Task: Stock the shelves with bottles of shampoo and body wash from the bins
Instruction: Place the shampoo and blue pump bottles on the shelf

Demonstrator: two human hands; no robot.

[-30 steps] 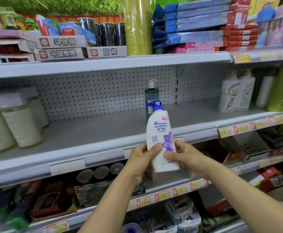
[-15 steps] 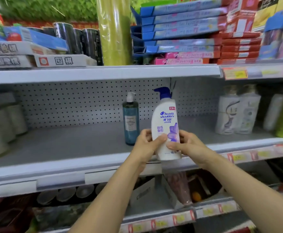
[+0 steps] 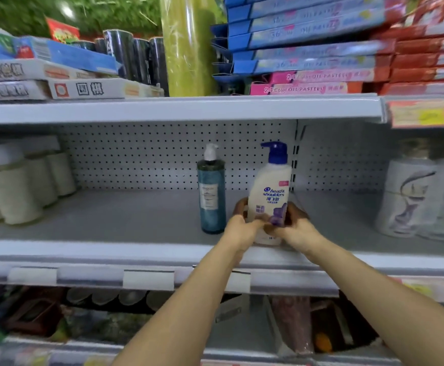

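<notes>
Shampoo bottle (image 3: 269, 191): your left hand (image 3: 238, 228) and right hand (image 3: 295, 228) curl their fingers round its lower half, thumbs on the front label. Bottle upright, base low over the grey shelf (image 3: 110, 223) near its front edge, just right of the teal pump bottle (image 3: 211, 196), apart from it.

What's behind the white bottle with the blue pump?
Behind the white bottle is the dotted pegboard wall and a dark slotted strip. Fingertips of the left hand and right hand curl round its back. The wall patch straight behind it is covered.
</notes>
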